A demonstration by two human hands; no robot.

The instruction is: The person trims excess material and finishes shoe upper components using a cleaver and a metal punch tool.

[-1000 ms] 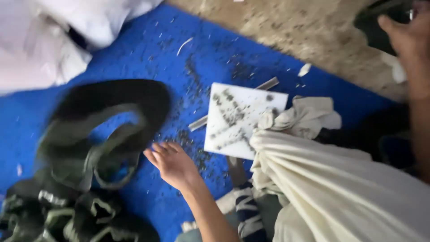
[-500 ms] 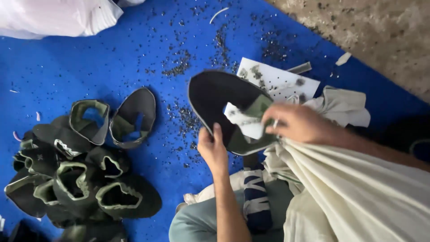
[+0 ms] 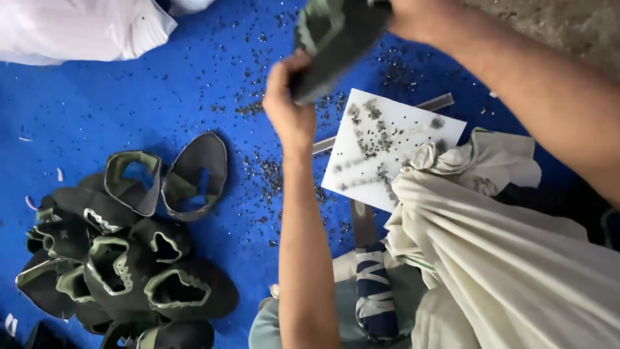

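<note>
A dark shoe upper (image 3: pixel 336 45) with an olive-green lining is held up near the top of the view, above the blue mat (image 3: pixel 161 103), gripped from both ends. The left hand (image 3: pixel 289 110) takes its lower end: the fingers (image 3: pixel 284 71) are curled shut around the dark edge, pressed close together, with the piece running up and to the right out of the fist. The right hand (image 3: pixel 413 19) closes on the upper end at the very top of the frame; its fingers are cut off by the picture's edge and partly behind the material, so how tightly they are bent cannot be told, only that they grip the piece. Just below and to the right of the held piece lies a white cutting board (image 3: pixel 387 152) on the mat, speckled with small dark punchings, and a flat metal strip (image 3: pixel 439 102) shows past its far corner. More dark punchings (image 3: pixel 258 174) are scattered over the mat around the board. A cream cloth (image 3: pixel 504 258) is bunched over the person's lap at the lower right, touching the board's near edge. To the lower left, well apart from both hands, sits a heap of finished uppers (image 3: pixel 123 258), dark with green rims. A white sack (image 3: pixel 84 29) lies at the upper left corner.
</note>
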